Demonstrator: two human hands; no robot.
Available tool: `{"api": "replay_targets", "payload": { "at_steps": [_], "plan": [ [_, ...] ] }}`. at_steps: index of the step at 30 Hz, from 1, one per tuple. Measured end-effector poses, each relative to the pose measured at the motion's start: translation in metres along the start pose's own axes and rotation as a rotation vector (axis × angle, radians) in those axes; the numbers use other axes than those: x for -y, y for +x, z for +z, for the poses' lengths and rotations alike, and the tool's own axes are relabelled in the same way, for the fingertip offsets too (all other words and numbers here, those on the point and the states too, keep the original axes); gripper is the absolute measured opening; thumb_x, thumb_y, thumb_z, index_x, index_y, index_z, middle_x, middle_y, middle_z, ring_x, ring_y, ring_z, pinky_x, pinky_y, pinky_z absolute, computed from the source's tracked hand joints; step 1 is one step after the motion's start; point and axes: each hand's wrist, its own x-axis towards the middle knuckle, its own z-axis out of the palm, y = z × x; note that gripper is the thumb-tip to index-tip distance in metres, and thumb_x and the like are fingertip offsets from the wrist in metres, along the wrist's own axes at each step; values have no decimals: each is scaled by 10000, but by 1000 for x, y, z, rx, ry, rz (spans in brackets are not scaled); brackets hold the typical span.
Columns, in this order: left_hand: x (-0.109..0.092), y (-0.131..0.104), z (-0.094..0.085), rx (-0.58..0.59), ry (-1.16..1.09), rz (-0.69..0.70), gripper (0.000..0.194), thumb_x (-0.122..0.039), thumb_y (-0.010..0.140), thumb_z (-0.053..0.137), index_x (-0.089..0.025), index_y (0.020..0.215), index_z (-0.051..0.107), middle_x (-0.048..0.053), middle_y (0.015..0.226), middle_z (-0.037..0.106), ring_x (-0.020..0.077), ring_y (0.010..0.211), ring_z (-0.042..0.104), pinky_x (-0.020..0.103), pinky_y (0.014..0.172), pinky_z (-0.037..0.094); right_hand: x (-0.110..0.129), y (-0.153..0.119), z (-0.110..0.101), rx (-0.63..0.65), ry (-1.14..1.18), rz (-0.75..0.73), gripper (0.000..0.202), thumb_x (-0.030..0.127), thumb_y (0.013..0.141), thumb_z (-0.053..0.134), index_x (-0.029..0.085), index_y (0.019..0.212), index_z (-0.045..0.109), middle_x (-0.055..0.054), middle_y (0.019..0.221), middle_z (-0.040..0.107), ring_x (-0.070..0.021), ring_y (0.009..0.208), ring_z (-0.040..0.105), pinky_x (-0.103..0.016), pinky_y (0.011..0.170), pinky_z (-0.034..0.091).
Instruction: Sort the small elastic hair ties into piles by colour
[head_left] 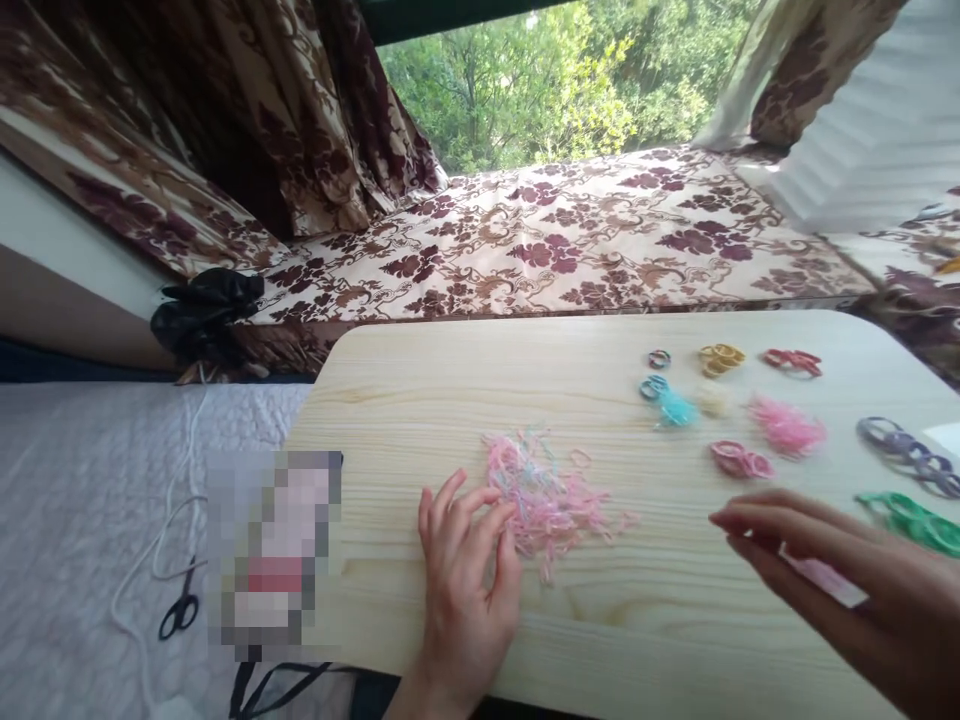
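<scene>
My left hand point(472, 570) rests at the left edge of a loose pile of small pink and pale blue elastic bands point(544, 500), its curved fingers apart and fingertips touching the bands. To the right, my right hand point(832, 570) is above the table with thumb and fingers brought together in a pinch. Anything between those fingertips is too small to make out. A pale pink and white item point(821, 575) shows partly behind that hand. Beyond it lie a bright pink heap of bands point(787, 425) and pink hair ties point(741, 460).
Blue bands point(677, 408), yellow ties point(721, 358), red ties point(792, 362), purple ties point(911, 455) and green ties point(911, 520) sit on the wooden table point(420, 400). Scissors point(178, 615) and a white cable point(161, 540) lie on the bedding at left.
</scene>
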Motion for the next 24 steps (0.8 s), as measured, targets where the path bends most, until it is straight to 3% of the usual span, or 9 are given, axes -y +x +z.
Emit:
{"api": "replay_targets", "payload": {
  "at_steps": [3, 9, 16, 24],
  "plan": [
    [-6, 2, -3, 5, -20, -59, 269, -72, 887, 517, -231, 1049, 660, 56, 1079, 678, 267, 1315, 485, 577, 1168, 272, 26, -8, 25, 92, 139, -173, 216, 332, 951, 511, 283, 919, 719, -34, 879, 742, -154, 708, 717, -199, 597, 571],
    [-10, 4, -5, 7, -32, -81, 279, -64, 895, 502, -230, 1059, 655, 59, 1077, 675, 264, 1315, 483, 595, 1176, 260, 55, -3, 59, 172, 257, -202, 255, 243, 967, 460, 246, 1009, 711, -45, 901, 718, -135, 750, 711, -199, 645, 569],
    [-11, 3, -4, -2, -30, -99, 284, -57, 890, 500, -235, 1048, 655, 54, 1080, 675, 258, 1317, 483, 583, 1180, 261, 65, 13, 68, 237, 206, -161, 281, 270, 983, 422, 232, 997, 700, -50, 887, 692, -142, 718, 674, -244, 630, 544],
    [-12, 4, -5, -3, -33, -111, 290, -58, 882, 502, -234, 1052, 657, 53, 1079, 677, 259, 1317, 487, 572, 1182, 270, 71, 16, 79, 186, 67, -207, 274, 291, 982, 416, 230, 850, 648, -18, 805, 654, -120, 624, 630, -238, 548, 466]
  ]
}}
